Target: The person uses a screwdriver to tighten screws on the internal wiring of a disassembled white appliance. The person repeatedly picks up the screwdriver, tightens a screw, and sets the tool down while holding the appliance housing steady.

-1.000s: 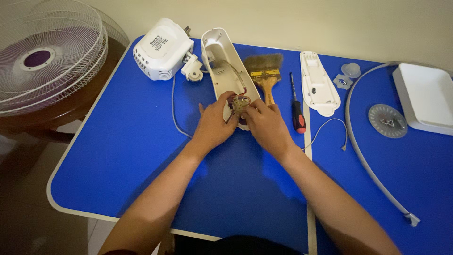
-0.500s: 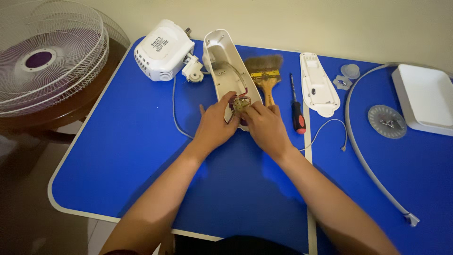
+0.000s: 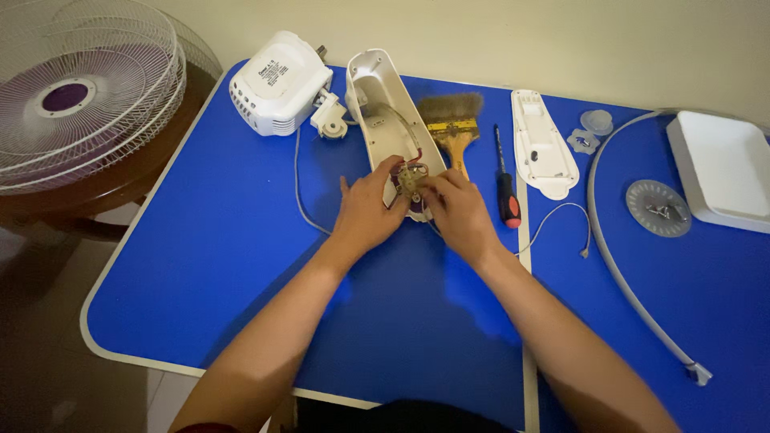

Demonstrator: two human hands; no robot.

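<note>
Gripping a small switch unit (image 3: 412, 180) inside the open white fan housing (image 3: 383, 104), both hands, left (image 3: 366, 210) and right (image 3: 459, 213), pinch it closed.

Both forearms are bare to the elbow, with no rings, watch or gloves on the left hand (image 3: 369, 210) or right hand (image 3: 457, 212).

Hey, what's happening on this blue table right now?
A person has a taken-apart fan on the blue table. Both hands, left hand and right hand, pinch a small switch part with wires at the near end of an open white housing. Beside it lie a paintbrush, a screwdriver, a white cover and the motor unit.
</note>
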